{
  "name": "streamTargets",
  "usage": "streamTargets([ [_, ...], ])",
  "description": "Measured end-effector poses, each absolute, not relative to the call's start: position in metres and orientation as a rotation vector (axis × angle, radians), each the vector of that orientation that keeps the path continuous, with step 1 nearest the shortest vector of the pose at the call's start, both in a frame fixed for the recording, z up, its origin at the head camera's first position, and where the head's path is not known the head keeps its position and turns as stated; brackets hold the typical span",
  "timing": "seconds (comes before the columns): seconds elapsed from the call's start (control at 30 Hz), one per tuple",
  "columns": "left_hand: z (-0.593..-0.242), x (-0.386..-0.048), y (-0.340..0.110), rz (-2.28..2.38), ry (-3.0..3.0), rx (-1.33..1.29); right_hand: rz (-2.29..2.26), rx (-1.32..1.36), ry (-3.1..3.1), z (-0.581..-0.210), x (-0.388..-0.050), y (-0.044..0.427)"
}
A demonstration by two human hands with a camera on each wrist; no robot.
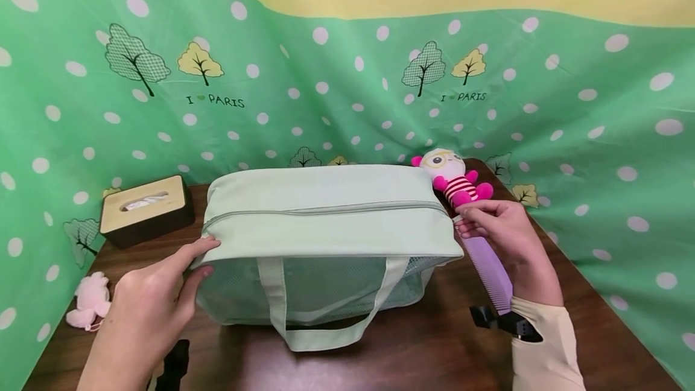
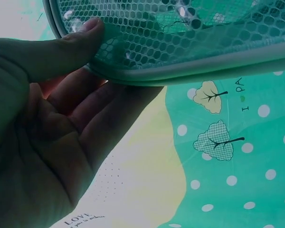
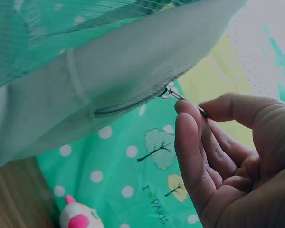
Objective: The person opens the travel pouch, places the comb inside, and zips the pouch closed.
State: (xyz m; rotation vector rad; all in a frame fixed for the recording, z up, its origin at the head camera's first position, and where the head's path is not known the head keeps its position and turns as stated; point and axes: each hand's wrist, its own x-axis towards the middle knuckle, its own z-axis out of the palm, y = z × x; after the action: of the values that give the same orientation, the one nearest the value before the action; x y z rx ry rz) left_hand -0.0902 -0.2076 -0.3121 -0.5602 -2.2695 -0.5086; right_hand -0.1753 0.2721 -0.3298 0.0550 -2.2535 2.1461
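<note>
A pale green bag (image 1: 326,237) with mesh sides stands upright on the table, its strap handle (image 1: 326,338) hanging down the front. Along the top runs a zipper (image 1: 326,209), which looks closed there. My left hand (image 1: 157,288) holds the bag's left top corner, thumb on the mesh and fingers beneath the piped edge in the left wrist view. At the opposite end, my right hand (image 1: 510,240) pinches the zipper pull (image 3: 192,104) between thumb and fingers. The slider (image 3: 168,91) sits on the bag's end panel. What the bag contains is unclear through the mesh.
A purple comb (image 1: 488,270) lies under my right hand. Behind it is a pink and white plush toy (image 1: 456,177) in a striped top. A tissue box (image 1: 146,210) stands back left, with a small pale pink item (image 1: 89,300) nearer. Green printed fabric (image 1: 336,77) surrounds the table.
</note>
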Motion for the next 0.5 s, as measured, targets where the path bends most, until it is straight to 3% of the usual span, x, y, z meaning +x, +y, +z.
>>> streamTargets([
  [0.5, -0.312, -0.09, -0.205, -0.495, -2.254, -0.555, 1.616, 0.271, -2.662, -0.323, -0.173, 0.291],
])
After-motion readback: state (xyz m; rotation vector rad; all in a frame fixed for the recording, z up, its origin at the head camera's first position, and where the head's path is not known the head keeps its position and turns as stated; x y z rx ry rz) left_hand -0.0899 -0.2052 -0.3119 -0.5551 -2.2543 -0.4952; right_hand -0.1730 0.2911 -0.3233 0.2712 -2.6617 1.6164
